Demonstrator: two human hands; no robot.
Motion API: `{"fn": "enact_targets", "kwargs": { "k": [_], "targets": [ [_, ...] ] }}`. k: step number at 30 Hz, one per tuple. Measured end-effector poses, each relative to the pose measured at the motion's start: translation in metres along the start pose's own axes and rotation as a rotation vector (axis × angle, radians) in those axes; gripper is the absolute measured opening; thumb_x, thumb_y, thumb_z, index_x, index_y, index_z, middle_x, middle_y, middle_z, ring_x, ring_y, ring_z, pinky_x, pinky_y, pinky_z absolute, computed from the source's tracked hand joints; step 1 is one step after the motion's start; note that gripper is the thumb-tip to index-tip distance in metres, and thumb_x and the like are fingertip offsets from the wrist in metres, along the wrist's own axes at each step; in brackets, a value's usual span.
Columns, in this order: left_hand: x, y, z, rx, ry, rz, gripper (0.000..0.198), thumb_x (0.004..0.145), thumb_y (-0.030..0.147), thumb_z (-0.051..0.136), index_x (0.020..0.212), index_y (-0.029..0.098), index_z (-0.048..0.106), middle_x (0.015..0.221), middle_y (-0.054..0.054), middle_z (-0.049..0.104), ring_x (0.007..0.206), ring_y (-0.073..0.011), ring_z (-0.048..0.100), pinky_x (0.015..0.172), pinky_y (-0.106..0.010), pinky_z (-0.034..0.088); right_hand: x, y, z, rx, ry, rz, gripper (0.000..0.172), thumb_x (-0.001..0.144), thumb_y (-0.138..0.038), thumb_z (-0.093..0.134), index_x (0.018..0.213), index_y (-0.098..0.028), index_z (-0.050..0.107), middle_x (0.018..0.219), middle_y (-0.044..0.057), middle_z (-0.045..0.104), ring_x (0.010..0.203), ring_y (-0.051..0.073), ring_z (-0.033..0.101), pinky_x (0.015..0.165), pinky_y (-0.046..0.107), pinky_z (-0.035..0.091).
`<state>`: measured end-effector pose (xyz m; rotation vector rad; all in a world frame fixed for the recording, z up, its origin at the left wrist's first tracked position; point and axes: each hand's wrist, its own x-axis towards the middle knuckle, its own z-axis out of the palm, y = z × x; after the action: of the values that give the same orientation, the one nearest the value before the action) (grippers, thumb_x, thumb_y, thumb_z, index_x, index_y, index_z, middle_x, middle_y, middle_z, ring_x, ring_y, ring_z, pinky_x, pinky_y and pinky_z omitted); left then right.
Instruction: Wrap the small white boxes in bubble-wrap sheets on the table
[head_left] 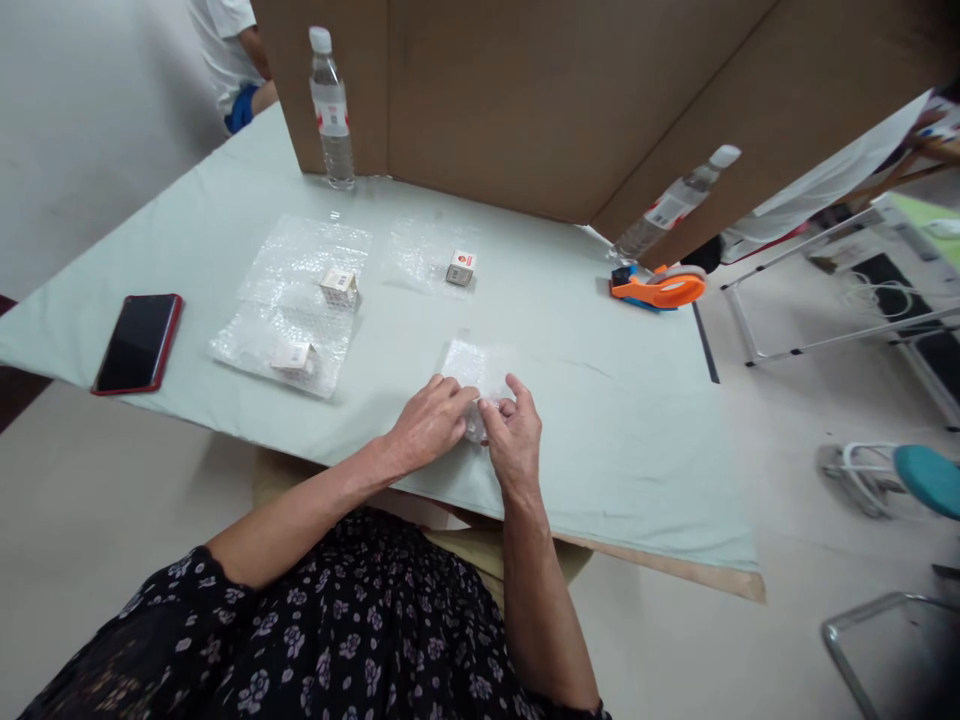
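Observation:
A small piece of bubble wrap point(466, 364) lies at the table's near edge, with part of it folded up under my fingers. My left hand point(429, 425) presses its fingers together on the wrap from the left. From the right, my right hand point(514, 432) pinches the same wrap between thumb and fingers. Whether anything is inside the fold is hidden. Beyond my hands, a small white and dark box point(461, 268) stands on another bubble wrap sheet point(411, 250). To the left, two more small boxes, one upper point(339, 287) and one lower point(295, 359), rest on larger bubble wrap point(259, 290).
An orange tape dispenser point(667, 288) sits at the table's right. Water bottles stand at the back left point(331, 120) and back right point(671, 208) before a cardboard screen point(495, 110). A phone point(139, 343) lies far left. Another person's sleeve point(229, 20) shows behind.

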<state>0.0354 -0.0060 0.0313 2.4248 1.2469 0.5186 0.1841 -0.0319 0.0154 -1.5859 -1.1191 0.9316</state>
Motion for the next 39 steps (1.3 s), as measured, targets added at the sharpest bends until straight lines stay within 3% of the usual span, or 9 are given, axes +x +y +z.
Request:
{"fn": "enact_targets", "kwargs": {
  "k": [7, 13, 18, 22, 25, 28, 33, 36, 39],
  "targets": [
    [0.002, -0.002, 0.000, 0.015, -0.050, 0.031, 0.024, 0.091, 0.012, 0.050, 0.102, 0.018, 0.070, 0.097, -0.010, 0.062, 0.096, -0.0242, 0.053, 0.091, -0.038, 0.049, 0.002, -0.001, 0.003, 0.015, -0.004, -0.015, 0.071, 0.083, -0.044, 0.063, 0.142, -0.010, 0.043, 0.073, -0.003, 0.060, 0.063, 0.013, 0.056, 0.053, 0.026, 0.048],
    [-0.001, -0.003, 0.008, -0.074, 0.034, -0.029, 0.045, 0.090, 0.012, 0.050, 0.135, 0.015, 0.050, 0.108, -0.011, 0.065, 0.103, -0.0250, 0.055, 0.098, -0.043, 0.047, 0.001, 0.002, 0.005, -0.100, -0.072, -0.117, 0.068, 0.085, -0.039, 0.059, 0.144, -0.010, 0.044, 0.083, 0.004, 0.071, 0.069, 0.017, 0.063, 0.066, 0.033, 0.054],
    [-0.006, -0.007, 0.016, -0.232, 0.102, -0.039, 0.054, 0.088, 0.013, 0.052, 0.140, 0.015, 0.043, 0.117, -0.012, 0.066, 0.107, -0.0254, 0.058, 0.100, -0.046, 0.045, 0.002, -0.006, -0.004, -0.304, -0.230, -0.263, 0.060, 0.091, -0.030, 0.047, 0.149, -0.015, 0.041, 0.095, 0.008, 0.074, 0.075, 0.018, 0.066, 0.077, 0.037, 0.055],
    [-0.012, -0.008, 0.020, -0.454, 0.262, -0.148, 0.053, 0.077, 0.011, 0.057, 0.129, 0.015, 0.051, 0.114, -0.011, 0.064, 0.098, -0.0206, 0.060, 0.091, -0.037, 0.051, 0.004, -0.011, -0.009, -0.464, -0.367, -0.337, 0.069, 0.087, -0.023, 0.049, 0.154, -0.015, 0.031, 0.107, 0.010, 0.072, 0.065, 0.016, 0.063, 0.071, 0.035, 0.055],
    [-0.013, -0.005, 0.020, -0.532, 0.348, -0.265, 0.030, 0.074, 0.012, 0.061, 0.103, 0.016, 0.058, 0.102, -0.006, 0.061, 0.081, -0.0150, 0.058, 0.079, -0.031, 0.051, 0.004, -0.013, -0.009, -0.612, -0.387, -0.408, 0.075, 0.084, -0.020, 0.051, 0.155, -0.014, 0.026, 0.111, 0.012, 0.071, 0.069, 0.018, 0.063, 0.073, 0.036, 0.054],
    [-0.008, -0.002, 0.016, -0.518, 0.331, -0.324, 0.010, 0.079, 0.019, 0.064, 0.083, 0.018, 0.054, 0.083, 0.000, 0.054, 0.072, -0.0132, 0.053, 0.074, -0.029, 0.048, 0.005, -0.017, -0.009, -0.682, -0.403, -0.457, 0.076, 0.084, -0.018, 0.048, 0.156, -0.013, 0.024, 0.116, 0.014, 0.069, 0.075, 0.019, 0.064, 0.075, 0.038, 0.054],
    [0.001, -0.004, 0.012, -0.518, 0.218, -0.330, 0.014, 0.081, 0.019, 0.066, 0.076, 0.019, 0.053, 0.078, 0.002, 0.051, 0.071, -0.0133, 0.050, 0.072, -0.029, 0.044, 0.007, -0.022, -0.021, -0.511, -0.535, -0.409, 0.077, 0.082, -0.017, 0.047, 0.156, -0.014, 0.025, 0.118, 0.012, 0.067, 0.064, 0.013, 0.058, 0.068, 0.032, 0.053],
    [0.002, -0.006, 0.013, -0.505, 0.189, -0.337, 0.015, 0.078, 0.016, 0.067, 0.079, 0.019, 0.053, 0.081, 0.002, 0.052, 0.073, -0.0140, 0.050, 0.074, -0.030, 0.045, 0.012, -0.027, -0.035, -0.416, -0.426, -0.378, 0.065, 0.087, -0.021, 0.047, 0.151, -0.017, 0.037, 0.112, 0.009, 0.069, 0.059, 0.011, 0.056, 0.060, 0.028, 0.049],
    [0.002, -0.006, 0.015, -0.473, 0.185, -0.326, 0.016, 0.076, 0.015, 0.067, 0.083, 0.019, 0.053, 0.086, 0.000, 0.054, 0.076, -0.0152, 0.052, 0.078, -0.031, 0.047, 0.026, -0.035, -0.046, -0.603, -0.307, -0.390, 0.050, 0.091, -0.024, 0.049, 0.140, -0.020, 0.053, 0.096, 0.005, 0.073, 0.062, 0.013, 0.060, 0.063, 0.027, 0.047]
  ]
}}
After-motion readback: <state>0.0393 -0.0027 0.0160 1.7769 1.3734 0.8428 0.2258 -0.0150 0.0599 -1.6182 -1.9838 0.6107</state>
